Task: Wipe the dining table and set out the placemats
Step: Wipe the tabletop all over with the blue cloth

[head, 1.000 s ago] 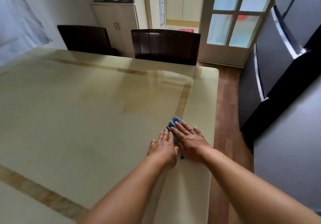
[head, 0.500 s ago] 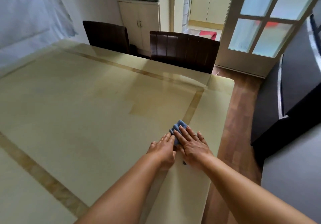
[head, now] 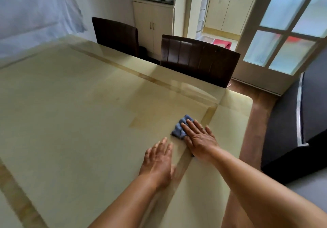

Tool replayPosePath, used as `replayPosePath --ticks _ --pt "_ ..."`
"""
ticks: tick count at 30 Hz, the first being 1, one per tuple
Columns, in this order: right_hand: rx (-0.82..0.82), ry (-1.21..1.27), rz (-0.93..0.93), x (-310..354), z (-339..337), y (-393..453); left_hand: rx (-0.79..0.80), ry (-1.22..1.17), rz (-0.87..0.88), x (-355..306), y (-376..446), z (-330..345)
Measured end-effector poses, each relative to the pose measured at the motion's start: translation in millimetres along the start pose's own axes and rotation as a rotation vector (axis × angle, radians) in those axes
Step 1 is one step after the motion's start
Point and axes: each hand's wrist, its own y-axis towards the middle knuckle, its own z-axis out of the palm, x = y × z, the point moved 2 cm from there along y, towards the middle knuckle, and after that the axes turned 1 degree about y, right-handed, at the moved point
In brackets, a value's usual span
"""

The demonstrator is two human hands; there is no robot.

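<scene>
left hand drawn back from the cloth

since the earlier frame my left hand (head: 158,158) has parted from the right hand (head: 200,138) and lies apart, fingers straight, flat on the table (head: 74,114), holding nothing. right hand presses the blue cloth (head: 180,127) with straight fingers, near the table's far right corner. two chairs (head: 200,59) stand beyond.

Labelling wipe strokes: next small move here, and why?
Probably slide the blue cloth left across the table: the right hand presses it flat near the right edge, the left hand is off it, and no placemats show.
</scene>
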Motion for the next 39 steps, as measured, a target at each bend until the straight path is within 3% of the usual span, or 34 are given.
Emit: replayPosePath --ticks 5,9,14,19,22,26,31,39 --pt "-0.008 0.013 0.021 -35.0 -29.6 89.3 -0.061 -0.064 -0.223 21.1 44.4 -13.5" --pt "-0.032 0.078 0.140 -54.3 -43.5 134.6 -0.125 -0.078 -0.412 43.8 63.4 -12.3" --pt "-0.033 0.098 0.181 -52.1 -46.2 149.0 -0.369 -0.137 -0.539 63.7 57.4 4.9" --pt "0.036 0.032 -0.053 -9.4 -35.6 117.3 -0.468 -0.226 -0.495 62.6 59.1 4.9" --pt "0.131 0.041 -0.278 53.8 -11.1 74.2 -0.490 -0.367 -0.462 64.4 54.9 -1.8" --pt "0.134 -0.015 -0.552 129.0 16.5 16.9 -0.551 -0.573 -0.418 72.2 41.2 -17.6" --pt "0.141 -0.078 -0.668 134.9 23.0 33.3 -0.586 -0.482 -0.446 92.0 35.8 -23.3" --pt "0.019 0.004 -0.317 81.9 -14.5 177.7 -0.473 -0.122 -0.546 132.6 55.9 -23.8"
